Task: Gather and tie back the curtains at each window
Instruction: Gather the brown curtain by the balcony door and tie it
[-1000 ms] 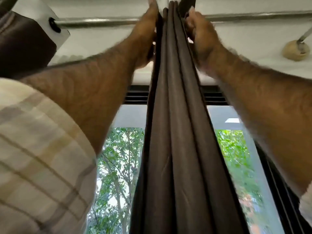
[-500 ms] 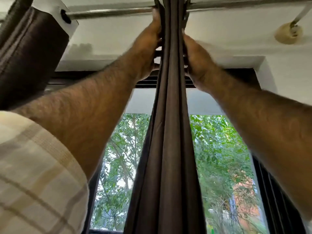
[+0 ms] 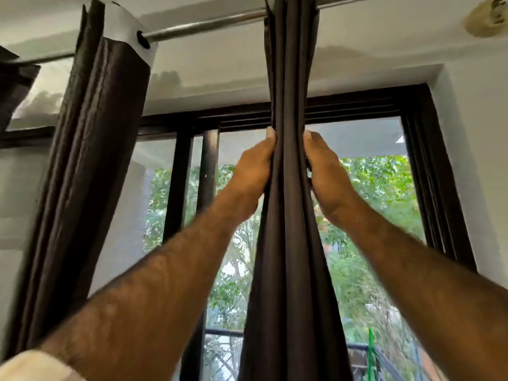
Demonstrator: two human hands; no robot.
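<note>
Dark brown curtain [image 3: 288, 243] hangs bunched into narrow vertical folds from the metal curtain rod [image 3: 206, 24], in front of the dark-framed window [image 3: 428, 166]. Left hand [image 3: 254, 174] and right hand [image 3: 327, 177] clasp the bundle from opposite sides at the same height, thumbs up along the fabric, fingers hidden behind it. Second brown curtain [image 3: 90, 160] hangs gathered at left, white header on the rod. Green foliage outside the glass.
</note>
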